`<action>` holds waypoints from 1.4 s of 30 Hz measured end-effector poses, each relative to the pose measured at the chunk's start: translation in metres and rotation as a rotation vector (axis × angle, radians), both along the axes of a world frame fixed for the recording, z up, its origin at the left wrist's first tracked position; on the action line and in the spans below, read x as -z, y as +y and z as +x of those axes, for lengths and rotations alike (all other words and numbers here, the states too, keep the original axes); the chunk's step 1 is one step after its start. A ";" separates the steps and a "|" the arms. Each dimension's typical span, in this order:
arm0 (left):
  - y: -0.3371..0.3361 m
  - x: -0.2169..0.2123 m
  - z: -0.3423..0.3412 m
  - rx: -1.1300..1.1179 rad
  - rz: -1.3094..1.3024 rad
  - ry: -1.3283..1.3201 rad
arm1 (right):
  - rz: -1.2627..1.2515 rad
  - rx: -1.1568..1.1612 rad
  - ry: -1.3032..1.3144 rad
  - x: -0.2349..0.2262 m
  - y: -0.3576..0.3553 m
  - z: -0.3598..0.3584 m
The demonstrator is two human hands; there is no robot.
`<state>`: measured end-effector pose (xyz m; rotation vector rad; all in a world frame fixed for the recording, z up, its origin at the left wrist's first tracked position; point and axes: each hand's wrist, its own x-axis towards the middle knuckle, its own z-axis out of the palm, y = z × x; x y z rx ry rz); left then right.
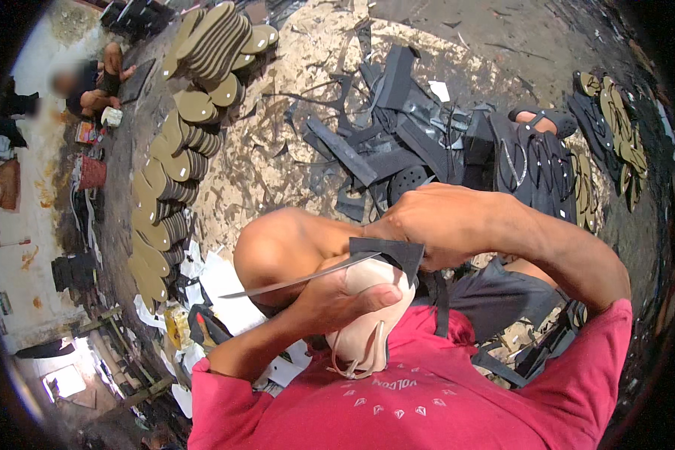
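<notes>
In front of my chest, my left hand is closed round a beige sandal, its thumb pressed on the pale footbed. Thin beige straps loop from the sandal's lower end. A flat black rubber piece lies across the sandal's upper end. My right hand is curled against that piece at its right edge, the fingertips mostly hidden. From the rubber, a long thin dark strip runs left to a point above my left wrist; whether it is an offcut or a blade is unclear.
My bent knee rises just beyond my hands. Black rubber offcuts lie heaped ahead. Stacked olive soles line the left, with black flip-flops at the right. White scraps lie beside my left arm. Another person sits far left.
</notes>
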<state>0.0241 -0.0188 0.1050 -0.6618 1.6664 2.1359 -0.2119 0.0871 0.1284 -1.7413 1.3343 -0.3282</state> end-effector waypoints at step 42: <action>-0.027 0.076 -0.094 -0.733 0.315 0.340 | 0.185 0.734 -0.604 0.061 -0.038 -0.053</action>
